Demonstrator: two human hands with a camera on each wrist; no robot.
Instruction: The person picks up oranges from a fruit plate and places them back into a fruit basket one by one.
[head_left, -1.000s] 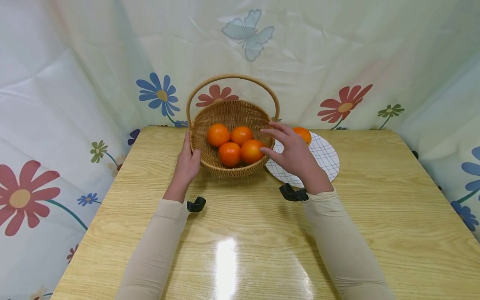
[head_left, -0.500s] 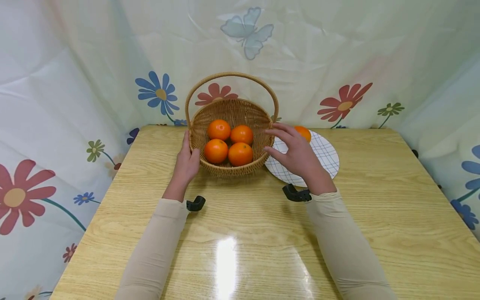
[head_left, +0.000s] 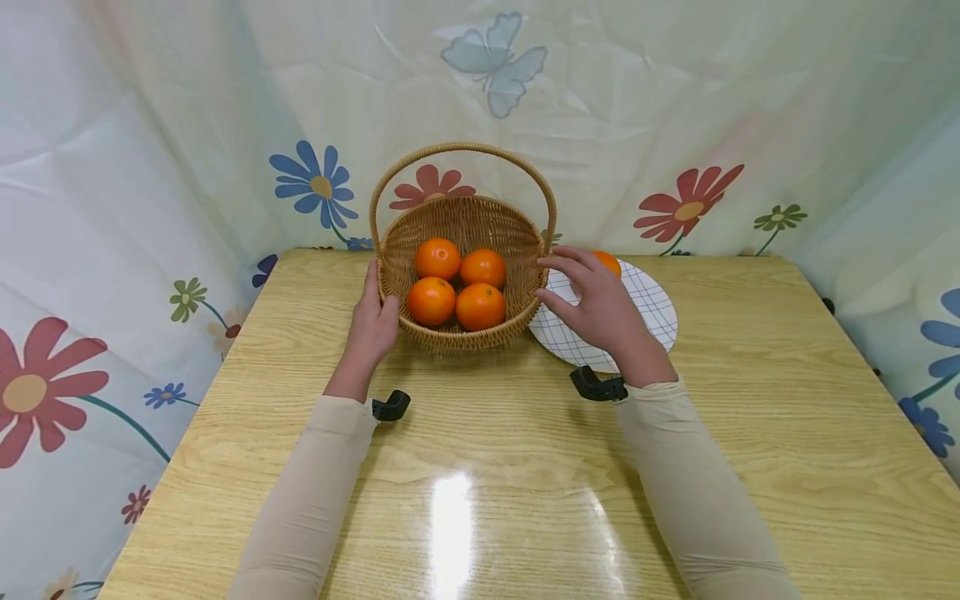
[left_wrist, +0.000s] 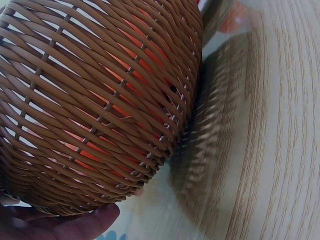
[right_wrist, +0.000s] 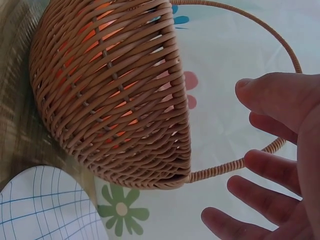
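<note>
A wicker basket [head_left: 468,337] with a tall arched handle stands at the back of the table, several oranges [head_left: 481,307] in it. At its left side my left hand [head_left: 372,325] holds it, thumb near the front rim and fingers along the outer wall. The left wrist view shows a finger [left_wrist: 92,222] against the weave. My right hand [head_left: 596,300] is beside the right rim, fingers spread and nothing in them. In the right wrist view the thumb [right_wrist: 272,95] and fingers stand apart from the basket wall. Behind this hand, one orange [head_left: 607,264] is on the plate, partly hidden.
A white plate [head_left: 652,312] with blue grid lines lies right of the basket, partly under my right hand. The wooden table [head_left: 510,467] ends at a flowered curtain [head_left: 600,150] close behind the basket. Each wrist wears a black camera mount [head_left: 392,406].
The two front oranges have shifted left inside the basket. My right hand has drawn back to the right, away from the orange it was at. My left hand stays at the basket.
</note>
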